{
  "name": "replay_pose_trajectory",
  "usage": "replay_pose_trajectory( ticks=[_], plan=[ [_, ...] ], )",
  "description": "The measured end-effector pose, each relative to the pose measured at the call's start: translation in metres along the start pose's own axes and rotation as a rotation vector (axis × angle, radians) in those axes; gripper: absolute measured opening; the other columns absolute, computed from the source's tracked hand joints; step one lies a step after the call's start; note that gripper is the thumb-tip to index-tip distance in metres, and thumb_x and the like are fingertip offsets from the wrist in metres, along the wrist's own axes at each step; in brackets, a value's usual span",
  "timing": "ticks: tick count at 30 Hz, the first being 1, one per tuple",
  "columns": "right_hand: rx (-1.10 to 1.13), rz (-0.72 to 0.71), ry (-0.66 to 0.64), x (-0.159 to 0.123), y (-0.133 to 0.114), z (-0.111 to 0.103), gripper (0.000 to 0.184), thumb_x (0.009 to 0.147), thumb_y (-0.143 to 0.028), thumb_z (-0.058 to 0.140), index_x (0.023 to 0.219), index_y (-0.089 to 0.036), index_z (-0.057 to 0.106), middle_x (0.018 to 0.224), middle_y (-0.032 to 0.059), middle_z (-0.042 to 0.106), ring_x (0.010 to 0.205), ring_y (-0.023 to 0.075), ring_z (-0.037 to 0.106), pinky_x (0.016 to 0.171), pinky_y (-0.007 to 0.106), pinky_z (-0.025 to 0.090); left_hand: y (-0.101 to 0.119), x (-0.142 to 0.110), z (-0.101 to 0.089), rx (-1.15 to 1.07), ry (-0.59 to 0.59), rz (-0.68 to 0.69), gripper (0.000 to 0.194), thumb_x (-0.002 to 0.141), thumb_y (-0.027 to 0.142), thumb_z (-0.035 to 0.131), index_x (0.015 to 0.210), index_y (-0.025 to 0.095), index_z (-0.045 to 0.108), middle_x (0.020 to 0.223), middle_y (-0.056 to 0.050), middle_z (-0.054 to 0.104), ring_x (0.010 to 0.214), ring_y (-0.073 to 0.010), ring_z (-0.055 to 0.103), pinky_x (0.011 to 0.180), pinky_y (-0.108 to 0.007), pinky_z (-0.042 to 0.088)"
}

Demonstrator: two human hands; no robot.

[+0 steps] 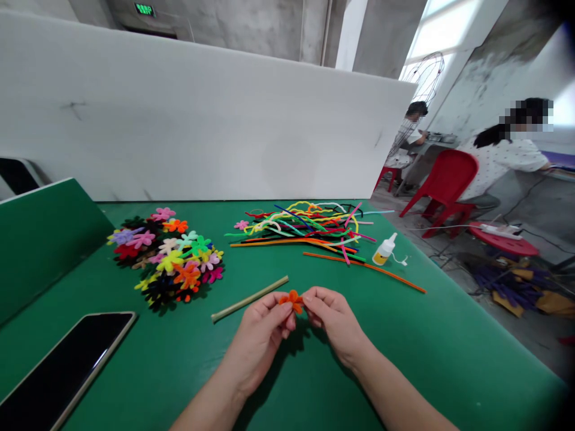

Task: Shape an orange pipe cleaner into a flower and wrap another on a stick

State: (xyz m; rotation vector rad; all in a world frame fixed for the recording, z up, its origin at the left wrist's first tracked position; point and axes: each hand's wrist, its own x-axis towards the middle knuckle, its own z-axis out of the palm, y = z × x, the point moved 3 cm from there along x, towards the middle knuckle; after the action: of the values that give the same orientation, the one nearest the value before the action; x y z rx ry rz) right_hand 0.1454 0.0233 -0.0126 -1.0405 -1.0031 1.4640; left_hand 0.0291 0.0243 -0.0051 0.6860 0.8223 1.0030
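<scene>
The left hand (265, 320) and right hand (333, 314) are pinching an orange flower (294, 297), seemingly nearly shaped, above the surface (179, 353); finished-looking flowers (171, 261) are lying heaped (off left), while fuzzy stems (309, 224) are lying loose.

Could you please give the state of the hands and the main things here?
Orange flower: held, petals spread
Left hand: pinching it
Right hand: pinching its edge
Colored flowers: heaped
Fuzzy strips: loosely piled
Stick: lying flat
Squeeze bottle: upright, uncapped
Phone: flat, screen dark
Exit sign: lit
Red chair: occupied
</scene>
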Motion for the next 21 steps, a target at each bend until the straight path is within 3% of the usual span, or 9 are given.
replay_pose_trajectory(
  ticks=[6, 10, 16, 21],
  plan=[
    [-0.003, -0.005, 0.042, 0.001, -0.003, -0.004, 0.027, 0.07, -0.04, 0.058, 0.066, -0.013, 0.057, 0.051, -0.0051, 0.04, 0.044, 0.0064, 0.03, 0.044, 0.02, 0.02, -0.001, 0.001, -0.002, -0.041, -0.015, -0.009, 0.006, 0.067, 0.016, 0.063, 0.07, 0.013, 0.059, 0.055, 0.002, 0.054, 0.049, -0.0063, 0.044, 0.048, -0.018, 0.032],
    [-0.079, -0.086, 0.044, -0.001, -0.009, -0.004, 0.025, 0.072, -0.038, 0.057, 0.071, -0.014, 0.059, 0.055, -0.0041, 0.042, 0.048, 0.0074, 0.033, 0.046, 0.021, 0.024, -0.002, 0.002, -0.002, -0.03, -0.027, -0.006, 0.005, 0.069, 0.017, 0.062, 0.07, 0.013, 0.059, 0.055, 0.003, 0.054, 0.049, -0.0064, 0.044, 0.049, -0.019, 0.032],
    [-0.142, -0.083, -0.037, -0.001, -0.009, -0.002, 0.02, 0.07, -0.031, 0.059, 0.062, -0.014, 0.052, 0.056, -0.0033, 0.045, 0.051, 0.0079, 0.036, 0.048, 0.021, 0.028, -0.002, 0.001, -0.002, 0.105, -0.034, 0.028, 0.009, 0.07, 0.022, 0.061, 0.071, 0.014, 0.059, 0.054, 0.003, 0.053, 0.048, -0.0066, 0.042, 0.048, -0.018, 0.031],
    [-0.212, -0.138, -0.007, -0.002, -0.011, -0.002, 0.011, 0.07, -0.026, 0.057, 0.072, -0.016, 0.052, 0.06, -0.0032, 0.045, 0.054, 0.0092, 0.039, 0.05, 0.021, 0.032, 0.001, -0.001, -0.001, 0.298, 0.039, 0.102, 0.008, 0.068, 0.021, 0.061, 0.071, 0.014, 0.058, 0.053, 0.004, 0.052, 0.048, -0.0074, 0.041, 0.046, -0.018, 0.03]
  ],
)
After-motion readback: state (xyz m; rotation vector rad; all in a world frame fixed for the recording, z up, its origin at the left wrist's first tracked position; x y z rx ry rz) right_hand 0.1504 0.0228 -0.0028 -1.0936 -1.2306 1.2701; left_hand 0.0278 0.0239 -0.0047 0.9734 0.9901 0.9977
